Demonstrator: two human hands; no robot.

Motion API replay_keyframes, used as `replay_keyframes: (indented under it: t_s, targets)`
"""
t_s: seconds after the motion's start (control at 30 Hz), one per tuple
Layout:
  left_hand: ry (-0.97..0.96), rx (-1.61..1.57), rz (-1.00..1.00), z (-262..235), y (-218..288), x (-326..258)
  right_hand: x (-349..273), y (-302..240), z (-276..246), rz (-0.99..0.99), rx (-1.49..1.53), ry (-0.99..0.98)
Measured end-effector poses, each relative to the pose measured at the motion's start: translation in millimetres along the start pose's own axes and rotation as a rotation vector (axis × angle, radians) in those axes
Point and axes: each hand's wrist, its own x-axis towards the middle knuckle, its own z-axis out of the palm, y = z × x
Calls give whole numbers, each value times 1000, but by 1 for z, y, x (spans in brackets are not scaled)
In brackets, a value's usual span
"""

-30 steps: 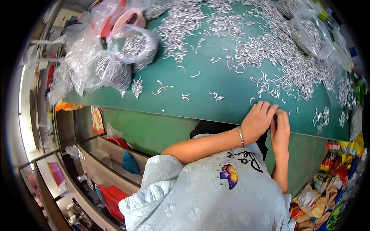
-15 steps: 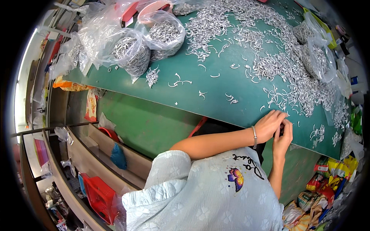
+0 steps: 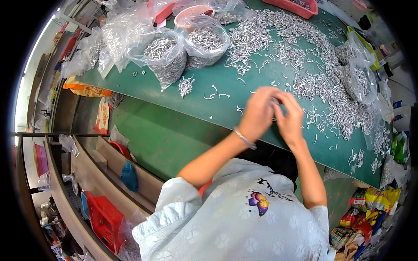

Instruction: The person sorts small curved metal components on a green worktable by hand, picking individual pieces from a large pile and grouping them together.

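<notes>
My left hand [image 3: 257, 114], slightly blurred and with a bracelet [image 3: 244, 138] at its wrist, meets my right hand [image 3: 290, 119] over the front part of the green table [image 3: 174, 102]. Both hands are closed, fingertips together. Whatever lies between them is hidden. Small curved silver metal pieces [image 3: 331, 93] spread in a large heap to the right of and beyond my hands. A few more curved pieces [image 3: 217, 93] lie loose to the left, beside a small pile [image 3: 186, 86].
Clear plastic bags of metal pieces [image 3: 166, 61] stand at the far left, near a pink basket [image 3: 191, 16]. A red tray [image 3: 292, 7] sits at the back. More filled bags [image 3: 359, 80] line the right side. Below left are shelves with a red basket [image 3: 104, 222].
Both hands have moved left and farther over the table, staying together. The view has shifted a little, bringing the red tray at the back further into sight.
</notes>
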Motion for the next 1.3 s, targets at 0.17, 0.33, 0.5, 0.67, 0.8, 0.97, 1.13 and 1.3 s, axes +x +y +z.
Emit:
replay_keyframes:
  t_s: [0.17, 0.33, 0.5, 0.67, 0.8, 0.97, 1.13, 1.3]
  targets:
    - [56, 295, -253, -91, -51, -7, 52, -4, 100, 3, 332, -318]
    - [-88, 424, -235, -116, -76, -21, 55, 5, 115, -32, 190, -530]
    - [-83, 512, -143, -95, -34, -15, 30, 16, -9, 86, 74, -407]
    - [-293, 284, -86, -16, -1, -19, -55, 33, -136, 511, -419, -71]
    - [-509, 210, -12, 62, 20, -19, -88, 58, -138, 406, -772, 13]
    - [-646, 198, -23, 105, 14, -25, -78, 76, -121, 288, -419, 96]
    - [-541, 304, -20, 98, 16, -8, -77, 72, -150, 491, -414, 276]
    - [-597, 285, -84, 114, 2, 4, -89, 28, -122, 479, -630, -102]
